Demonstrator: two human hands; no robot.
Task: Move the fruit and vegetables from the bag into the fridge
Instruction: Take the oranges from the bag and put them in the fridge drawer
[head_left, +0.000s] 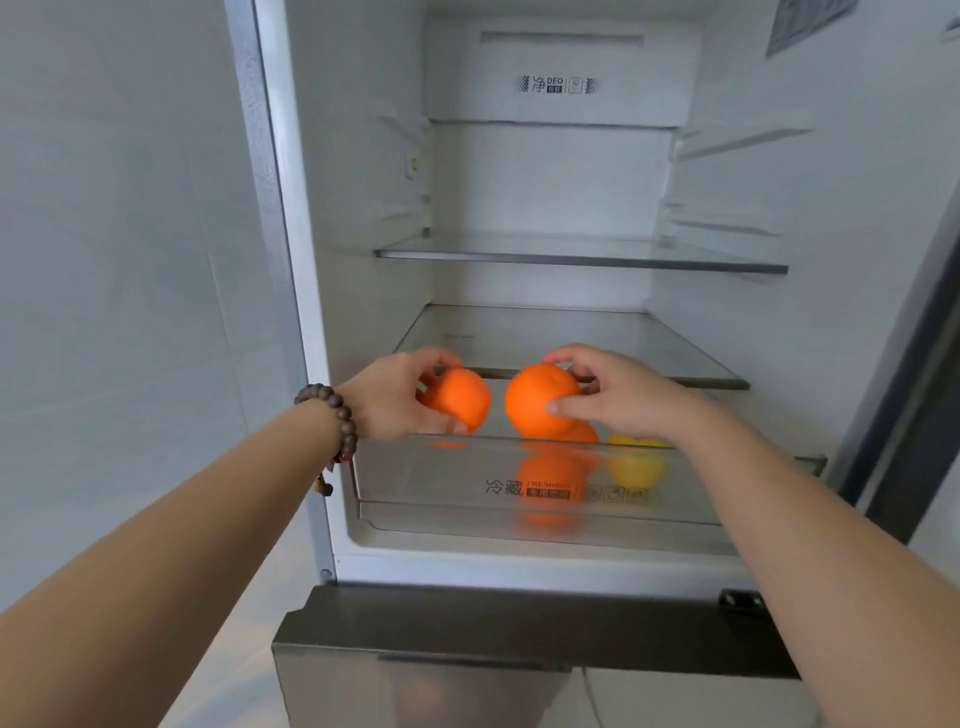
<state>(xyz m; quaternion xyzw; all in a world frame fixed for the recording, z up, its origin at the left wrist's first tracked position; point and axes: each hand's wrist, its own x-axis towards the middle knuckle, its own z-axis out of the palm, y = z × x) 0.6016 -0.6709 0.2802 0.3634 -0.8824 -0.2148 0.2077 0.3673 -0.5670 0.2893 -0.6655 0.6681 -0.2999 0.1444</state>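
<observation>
The fridge stands open before me, with its clear crisper drawer (441, 488) pulled out at the bottom. My left hand (397, 400) grips an orange fruit (462, 397) above the drawer's left side. My right hand (618, 397) holds a second orange fruit (537, 397) above the drawer's middle. Inside the drawer lie another orange fruit (582, 432) and a yellow fruit (636, 465), both seen partly through the clear front. The bag is out of view.
Two glass shelves (576, 257) (571, 338) sit above the drawer. A white wall (130, 260) runs along the left. The fridge door's edge (914, 395) stands at the right. A grey lower compartment door (467, 639) is below.
</observation>
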